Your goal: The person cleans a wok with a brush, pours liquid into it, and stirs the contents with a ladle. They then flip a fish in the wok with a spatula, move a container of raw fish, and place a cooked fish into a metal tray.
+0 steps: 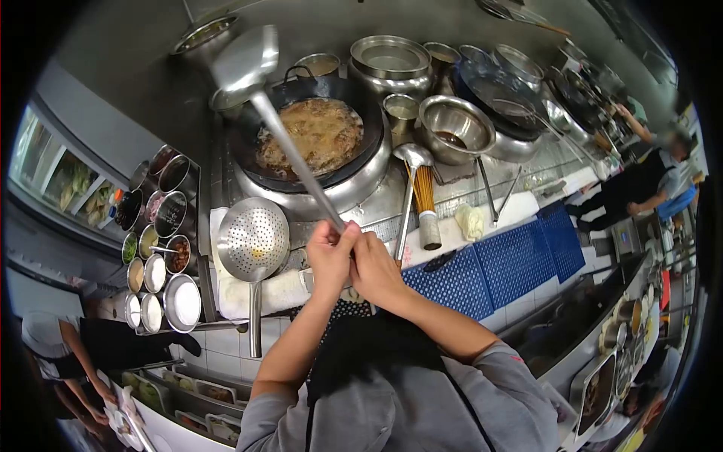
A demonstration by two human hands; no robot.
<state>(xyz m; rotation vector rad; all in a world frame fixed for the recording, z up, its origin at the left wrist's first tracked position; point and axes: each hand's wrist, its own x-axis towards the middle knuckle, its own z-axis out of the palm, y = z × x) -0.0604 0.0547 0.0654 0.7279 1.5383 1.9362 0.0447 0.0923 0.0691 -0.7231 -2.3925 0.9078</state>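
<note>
Both my hands are closed at the handle of a long metal wok spatula (290, 147). My left hand (328, 258) wraps the handle's lower end, and my right hand (376, 265) presses against it from the right. The broad blade is raised above the left rim of a black wok (248, 154), apart from the food. Inside the wok, brown food (315, 132) bubbles in oil. Left of my hands lies a perforated strainer ladle (253, 239). A solid ladle (413, 155) and a bamboo wok brush (426, 196) rest just beyond my right hand.
Seasoning containers (182, 301) stand at the left. A steel bowl (457, 128), a lidded pot (391, 59) and a second wok (497, 90) line the stove's right side. A crumpled cloth (470, 222) lies near the front edge. Co-workers stand at far right (663, 181) and lower left.
</note>
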